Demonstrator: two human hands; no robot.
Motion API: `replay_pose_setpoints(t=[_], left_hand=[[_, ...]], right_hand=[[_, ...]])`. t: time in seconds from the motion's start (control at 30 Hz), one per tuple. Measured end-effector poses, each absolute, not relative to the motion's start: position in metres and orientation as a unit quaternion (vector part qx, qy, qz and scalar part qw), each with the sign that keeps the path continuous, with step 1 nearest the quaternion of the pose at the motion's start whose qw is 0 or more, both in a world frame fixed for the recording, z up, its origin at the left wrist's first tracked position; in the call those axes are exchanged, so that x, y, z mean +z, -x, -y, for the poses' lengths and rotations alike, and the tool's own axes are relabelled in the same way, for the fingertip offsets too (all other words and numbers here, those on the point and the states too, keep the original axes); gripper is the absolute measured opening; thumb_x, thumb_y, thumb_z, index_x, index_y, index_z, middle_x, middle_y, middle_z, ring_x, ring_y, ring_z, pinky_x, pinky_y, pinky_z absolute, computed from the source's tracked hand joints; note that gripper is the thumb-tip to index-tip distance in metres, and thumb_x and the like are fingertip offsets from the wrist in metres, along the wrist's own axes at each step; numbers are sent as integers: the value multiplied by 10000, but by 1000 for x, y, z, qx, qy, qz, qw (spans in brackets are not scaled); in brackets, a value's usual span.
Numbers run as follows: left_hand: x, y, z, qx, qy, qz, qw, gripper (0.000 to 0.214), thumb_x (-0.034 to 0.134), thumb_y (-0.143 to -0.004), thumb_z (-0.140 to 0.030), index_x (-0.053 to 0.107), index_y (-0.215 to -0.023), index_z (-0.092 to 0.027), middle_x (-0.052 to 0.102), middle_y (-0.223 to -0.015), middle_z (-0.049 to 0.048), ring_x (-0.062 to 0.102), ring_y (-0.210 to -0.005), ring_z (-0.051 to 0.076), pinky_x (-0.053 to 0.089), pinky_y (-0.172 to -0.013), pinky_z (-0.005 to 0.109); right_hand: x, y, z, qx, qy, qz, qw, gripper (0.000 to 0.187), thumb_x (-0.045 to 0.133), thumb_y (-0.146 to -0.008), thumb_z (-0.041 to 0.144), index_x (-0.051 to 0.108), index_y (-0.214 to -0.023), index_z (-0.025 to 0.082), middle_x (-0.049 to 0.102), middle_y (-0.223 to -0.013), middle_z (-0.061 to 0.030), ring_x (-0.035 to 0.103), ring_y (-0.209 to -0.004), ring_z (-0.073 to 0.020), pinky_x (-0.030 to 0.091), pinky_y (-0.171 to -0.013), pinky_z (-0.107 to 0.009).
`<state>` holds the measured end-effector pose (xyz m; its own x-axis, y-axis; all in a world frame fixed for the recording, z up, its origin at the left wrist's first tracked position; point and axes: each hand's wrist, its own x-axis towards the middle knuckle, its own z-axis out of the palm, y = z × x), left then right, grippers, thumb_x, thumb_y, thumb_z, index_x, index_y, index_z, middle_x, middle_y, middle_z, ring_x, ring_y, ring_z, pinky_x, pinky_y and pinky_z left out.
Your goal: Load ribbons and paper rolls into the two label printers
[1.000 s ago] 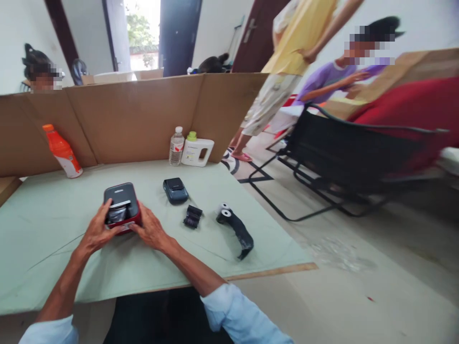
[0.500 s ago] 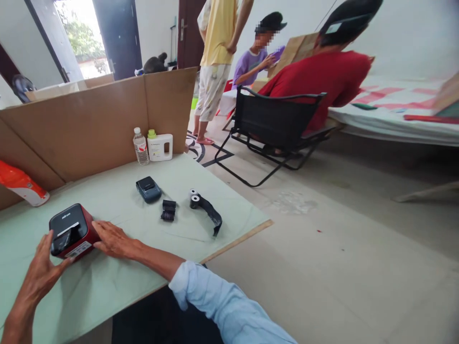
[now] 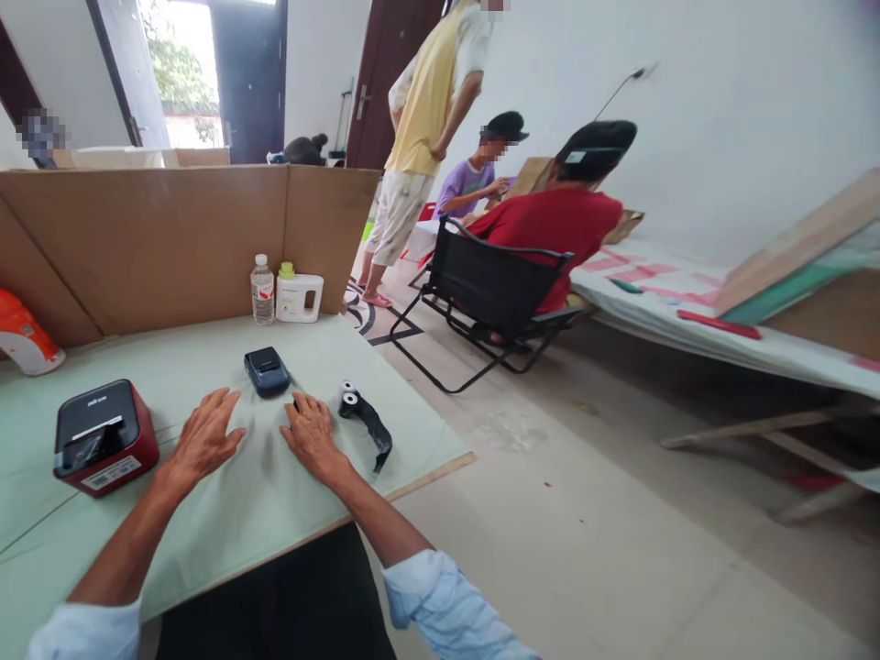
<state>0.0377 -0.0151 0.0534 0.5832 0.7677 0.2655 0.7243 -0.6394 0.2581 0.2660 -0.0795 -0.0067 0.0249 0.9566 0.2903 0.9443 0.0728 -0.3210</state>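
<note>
My left hand (image 3: pixel 203 440) lies flat on the pale green table (image 3: pixel 226 513), fingers spread, holding nothing. My right hand (image 3: pixel 311 435) rests palm down just right of it, covering a small black object whose edge barely shows. A red and black label printer (image 3: pixel 103 438) stands apart at the left, touched by neither hand. A small dark blue device (image 3: pixel 266 370) sits just beyond my fingers. A black strip with two white paper rolls (image 3: pixel 361 414) lies right of my right hand.
A cardboard screen (image 3: pixel 171 238) walls the table's far side, with a water bottle (image 3: pixel 262 290), a white jug (image 3: pixel 298 295) and an orange bottle (image 3: pixel 24 335) against it. To the right a person in red sits in a black folding chair (image 3: pixel 491 293); two other people are beyond.
Both hands let go of the red printer and moved right onto the table. The right hand now covers the small black object. The view swung left and up.
</note>
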Motion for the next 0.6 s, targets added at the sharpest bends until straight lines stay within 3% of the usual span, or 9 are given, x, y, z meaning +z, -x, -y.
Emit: replay_pose_setpoints(t=[0.17, 0.27, 0.43, 0.6], left_hand=[[49, -78, -27, 111, -882, -443, 119, 680, 679, -851, -313, 508, -1496, -186, 592, -1526, 190, 577, -1402, 376, 490, -1127, 495], [55, -104, -47, 85, -850, -491, 170, 812, 756, -791, -330, 431, -1520, -179, 691, -1376, 179, 677, -1247, 359, 538, -1010, 431], [45, -129, -58, 98, -822, -530, 182, 1000, 803, -746, -314, 288, -1590, -158, 717, -1307, 181, 684, -1220, 355, 532, -939, 383], [38, -104, -45, 142, -821, -521, 183, 1033, 773, -757, -312, 239, -1627, -153, 747, -1205, 159, 725, -1098, 344, 543, -887, 382]], right_hand=[[-4, -280, 50, 59, 671, 666, 320, 488, 645, -1003, 426, 587, -1422, 184, 574, -1514, -202, 539, -1380, -346, 431, -1138, -528], [10, -287, 12, 148, 701, 627, 306, 555, 526, -1060, 437, 492, -1511, 114, 545, -1544, -228, 524, -1416, -318, 431, -1133, -450], [25, -288, -30, 211, 710, 616, 267, 380, 521, -1055, 377, 672, -1248, 86, 742, -1224, -196, 693, -1100, -286, 502, -926, -353], [22, -269, -18, 199, 694, 628, 290, 360, 537, -1031, 385, 680, -1194, 98, 731, -1182, -181, 673, -1067, -276, 483, -906, -342]])
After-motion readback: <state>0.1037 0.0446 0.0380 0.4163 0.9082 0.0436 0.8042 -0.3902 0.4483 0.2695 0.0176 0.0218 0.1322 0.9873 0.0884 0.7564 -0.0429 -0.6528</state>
